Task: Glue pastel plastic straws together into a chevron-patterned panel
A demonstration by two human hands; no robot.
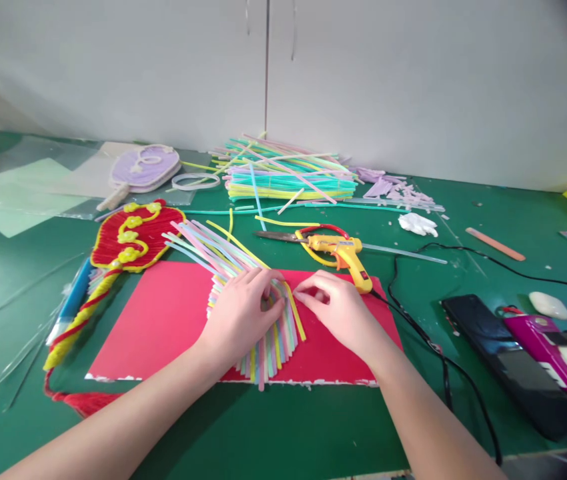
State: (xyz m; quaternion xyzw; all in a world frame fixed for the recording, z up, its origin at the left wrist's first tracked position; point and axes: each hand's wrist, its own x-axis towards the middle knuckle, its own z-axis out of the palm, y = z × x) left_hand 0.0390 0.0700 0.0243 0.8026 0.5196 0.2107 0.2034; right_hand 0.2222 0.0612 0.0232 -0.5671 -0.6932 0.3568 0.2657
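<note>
A fan-like bunch of pastel pipe cleaners (pixel 266 357) lies on a red sheet (pixel 158 320). My left hand (pixel 246 307) rests over the middle of the bunch, with thumb and fingers curled round some of the strands. A yellow strand (pixel 295 313) bends down at the bunch's right edge. Just right of it, my right hand (pixel 336 303) has thumb and index finger pinched together above the red sheet; whatever is between the fingertips is too small to make out. Behind the right hand lies a yellow glue gun (pixel 346 257) beside scissors (pixel 283 236).
A red and yellow fan (pixel 133 237) lies at the left, a purple fan (pixel 146 167) behind it. Loose pipe cleaners (pixel 288 180) are piled at the back. Black cable (pixel 443 353) runs along the right, near a black phone (pixel 508 367) and a magenta object (pixel 546 347).
</note>
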